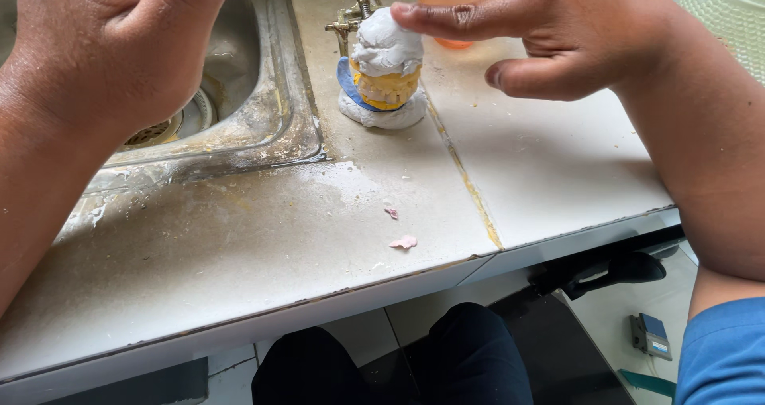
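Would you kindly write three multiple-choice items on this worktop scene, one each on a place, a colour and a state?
1. Where does the plaster-covered dental cast stand?
A. in the sink
B. on the tiled counter, right of the sink
C. on the floor

2. What colour are the small scraps lying on the counter?
A. pink
B. green
C. black

3. How is the right hand placed?
A. flat on the counter
B. clenched round the cast
C. open, a fingertip at the cast's white top

Answers: 1 B, the cast sits on the tile beside the steel sink; 2 A, both scraps are pale pink; 3 C, the fingers are spread, one reaching the plaster cap, while the left hand is raised over the sink.
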`<state>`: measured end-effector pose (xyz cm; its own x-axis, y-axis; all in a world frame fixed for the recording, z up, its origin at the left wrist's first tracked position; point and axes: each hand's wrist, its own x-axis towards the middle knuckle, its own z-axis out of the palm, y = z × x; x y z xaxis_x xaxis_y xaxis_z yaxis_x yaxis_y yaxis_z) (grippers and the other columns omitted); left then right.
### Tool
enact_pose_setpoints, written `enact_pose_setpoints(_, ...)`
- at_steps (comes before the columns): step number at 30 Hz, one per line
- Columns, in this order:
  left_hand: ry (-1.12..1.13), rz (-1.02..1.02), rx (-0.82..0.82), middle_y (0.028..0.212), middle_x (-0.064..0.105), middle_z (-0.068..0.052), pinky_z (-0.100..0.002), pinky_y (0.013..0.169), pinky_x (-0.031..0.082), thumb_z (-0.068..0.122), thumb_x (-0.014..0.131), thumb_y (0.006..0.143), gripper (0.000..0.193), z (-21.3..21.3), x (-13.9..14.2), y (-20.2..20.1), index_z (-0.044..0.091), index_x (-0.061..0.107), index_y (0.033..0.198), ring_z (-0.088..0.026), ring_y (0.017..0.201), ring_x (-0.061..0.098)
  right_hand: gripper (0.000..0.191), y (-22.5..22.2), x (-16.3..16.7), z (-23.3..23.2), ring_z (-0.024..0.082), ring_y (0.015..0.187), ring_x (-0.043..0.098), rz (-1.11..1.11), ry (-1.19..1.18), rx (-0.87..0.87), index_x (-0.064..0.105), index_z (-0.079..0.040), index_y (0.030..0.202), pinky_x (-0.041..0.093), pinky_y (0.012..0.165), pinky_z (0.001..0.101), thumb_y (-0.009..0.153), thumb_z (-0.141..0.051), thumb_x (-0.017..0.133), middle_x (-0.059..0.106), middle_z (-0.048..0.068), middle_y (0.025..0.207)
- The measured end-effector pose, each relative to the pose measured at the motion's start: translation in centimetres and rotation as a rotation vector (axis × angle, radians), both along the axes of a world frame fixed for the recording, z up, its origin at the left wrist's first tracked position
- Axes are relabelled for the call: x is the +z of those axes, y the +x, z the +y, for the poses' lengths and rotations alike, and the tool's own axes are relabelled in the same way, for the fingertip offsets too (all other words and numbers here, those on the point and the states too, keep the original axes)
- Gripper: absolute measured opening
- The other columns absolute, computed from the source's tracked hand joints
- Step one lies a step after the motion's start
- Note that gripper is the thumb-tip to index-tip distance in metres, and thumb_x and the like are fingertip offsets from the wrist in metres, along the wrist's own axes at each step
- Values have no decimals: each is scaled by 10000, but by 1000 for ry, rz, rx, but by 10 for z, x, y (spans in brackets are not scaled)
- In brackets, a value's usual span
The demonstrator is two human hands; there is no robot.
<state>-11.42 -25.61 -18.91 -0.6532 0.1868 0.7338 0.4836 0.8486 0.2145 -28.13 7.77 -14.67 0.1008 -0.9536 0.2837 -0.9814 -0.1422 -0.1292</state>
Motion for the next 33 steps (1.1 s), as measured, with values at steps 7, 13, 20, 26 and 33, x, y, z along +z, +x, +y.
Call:
enact_pose_setpoints(7, 15, -50, 56, 589, 432, -26, -312, 419, 281, 404, 407, 1218, 508, 10, -2, 5, 53, 579, 894, -137, 446, 407, 581, -15, -1, 14, 327, 1359, 612, 1, -46, 124, 529, 1, 1496, 477, 1175, 430, 988, -280, 552, 617, 201, 1463)
enact_pose_setpoints(13, 24, -58, 14, 734, 541, -52, -315, 534, 379, 396, 398, 1238, 424, 15, -3, 2, 48, 638, 1202, -144, 607, 505, 548, -16, -1, 14, 259, 1281, 597, -83, -33, 110, 536, -42, 1460, 480, 1124, 390, 992, -323, 587, 637, 199, 1385)
enact_pose_setpoints(20, -97, 61, -94, 881, 604, -53, -267, 643, 449, 366, 352, 1273, 441, 14, -6, -3, 22, 611, 1174, -119, 737, 566, 776, -1, 6, 17, 270, 647, 589, 162, 237, -484, 608, -257, 1500, 513, 633, 398, 733, -141, 586, 738, 142, 982)
enact_pose_setpoints(26, 6, -81, 81, 597, 466, -22, -321, 447, 309, 413, 412, 1196, 445, 15, -5, 3, 68, 654, 1052, -135, 491, 432, 708, 4, 7, 15, 129, 424, 467, 188, 121, -175, 663, -153, 1378, 439, 471, 330, 680, -104, 556, 734, 142, 765)
enact_pose_setpoints(33, -160, 21, 116, 659, 510, -76, -349, 492, 345, 354, 472, 1198, 425, 13, -1, -2, 30, 640, 981, -193, 553, 480, 667, 14, 8, 8, 149, 412, 488, 277, 136, -269, 670, -248, 1374, 435, 455, 333, 722, -126, 593, 758, 96, 764)
